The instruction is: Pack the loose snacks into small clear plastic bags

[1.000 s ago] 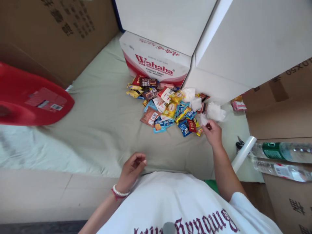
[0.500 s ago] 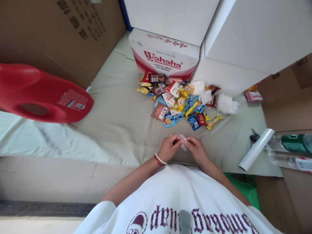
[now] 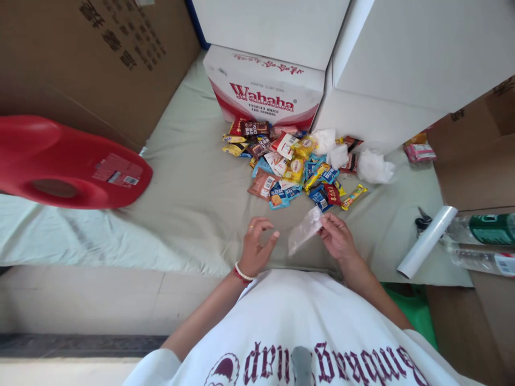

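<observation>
My right hand point(image 3: 337, 237) pinches the top of a small clear plastic bag point(image 3: 304, 230), which hangs open and slack to its left. My left hand point(image 3: 258, 246) hovers just left of the bag with its fingers loosely curled and apart, touching nothing. Beyond both hands lies a pile of several small wrapped snacks point(image 3: 289, 163) on the pale green sheet point(image 3: 189, 193). A yellow snack bar point(image 3: 353, 196) lies at the pile's right edge. White crumpled bags point(image 3: 374, 167) rest beside the pile.
A Wahaha carton point(image 3: 263, 91) and large white boxes point(image 3: 402, 59) stand behind the pile. A red plastic tub point(image 3: 68, 163) lies at left, a brown carton point(image 3: 92, 59) behind it. At right are a roll of clear bags point(image 3: 426, 241), scissors point(image 3: 421, 220) and water bottles point(image 3: 483, 230).
My right hand came back from the snack pile with a small clear bag. Both hands met on it, then the left let go and the bag unfolded in the right hand.
</observation>
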The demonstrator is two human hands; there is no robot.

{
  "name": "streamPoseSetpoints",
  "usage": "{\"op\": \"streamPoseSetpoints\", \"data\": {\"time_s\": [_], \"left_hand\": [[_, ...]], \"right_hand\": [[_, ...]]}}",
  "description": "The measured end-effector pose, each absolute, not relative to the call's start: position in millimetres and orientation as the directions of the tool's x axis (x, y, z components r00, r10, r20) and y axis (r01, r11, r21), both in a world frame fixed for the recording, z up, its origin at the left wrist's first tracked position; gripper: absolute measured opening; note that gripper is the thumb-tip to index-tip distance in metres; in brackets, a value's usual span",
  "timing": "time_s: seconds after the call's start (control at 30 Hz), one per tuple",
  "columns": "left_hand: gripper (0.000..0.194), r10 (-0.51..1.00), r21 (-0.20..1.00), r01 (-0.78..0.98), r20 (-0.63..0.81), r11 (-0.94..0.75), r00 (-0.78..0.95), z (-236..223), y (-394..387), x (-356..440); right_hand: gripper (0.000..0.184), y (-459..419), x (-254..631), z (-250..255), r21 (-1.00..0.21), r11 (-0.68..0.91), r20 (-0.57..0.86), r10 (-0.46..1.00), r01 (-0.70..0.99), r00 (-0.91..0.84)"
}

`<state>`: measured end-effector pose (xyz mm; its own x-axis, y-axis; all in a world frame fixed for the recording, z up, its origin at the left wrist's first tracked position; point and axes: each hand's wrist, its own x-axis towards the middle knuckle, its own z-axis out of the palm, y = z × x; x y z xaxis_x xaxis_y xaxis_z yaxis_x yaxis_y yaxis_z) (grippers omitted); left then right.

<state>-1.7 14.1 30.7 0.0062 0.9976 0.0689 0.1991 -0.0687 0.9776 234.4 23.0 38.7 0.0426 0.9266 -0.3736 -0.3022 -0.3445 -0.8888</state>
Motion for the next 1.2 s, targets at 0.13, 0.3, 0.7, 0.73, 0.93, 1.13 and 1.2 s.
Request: {"op": "streamPoseSetpoints", "data": {"time_s": [0.13, 0.3, 0.7, 0.73, 0.93, 1.13, 1.2], "left_hand": [[0.022, 0.943, 0.983, 0.137, 0.073, -0.123, 0.326, 45.3, 27.6, 31.1], [0.032, 0.956, 0.990, -0.024, -0.129, 0.140, 0.264, 26.8, 36.8, 63.8], [0.057, 0.892, 0.758, -0.499, -0.446, 0.420, 0.074, -1.3, 43.9, 20.3], [0.058, 0.891, 0.754, -0.508, -0.451, 0.416, 0.061, -1.3, 44.1, 16.7], [0.059, 0.895, 0.732, -0.541, -0.434, 0.414, 0.098, 1.4, 39.1, 17.1], [0.061, 0.894, 0.735, -0.533, -0.436, 0.418, 0.101, 6.4, 34.2, 23.2], [0.063, 0.882, 0.724, -0.546, -0.467, 0.422, 0.064, 7.4, 32.7, 17.5]], "right_hand": [[0.044, 32.8, 227.7, 52.2, -0.893, -0.370, -0.368, 0.928, -0.254, -0.058], [0.042, 33.9, 223.8, 52.4, -0.929, -0.307, -0.303, 0.952, -0.206, -0.052], [0.035, 15.6, 265.5, 23.6, -0.831, -0.363, -0.459, 0.876, -0.422, 0.150], [0.035, 12.3, 268.4, 22.8, -0.831, -0.375, -0.466, 0.873, -0.410, 0.145], [0.039, 9.8, 259.0, 18.9, -0.951, -0.298, -0.308, 0.904, -0.079, 0.297], [0.040, 46.4, 217.3, 14.8, -0.947, -0.322, -0.319, 0.926, -0.019, 0.200], [0.040, 54.9, 213.2, 17.7, -0.949, -0.291, -0.315, 0.904, -0.122, 0.289]]}}
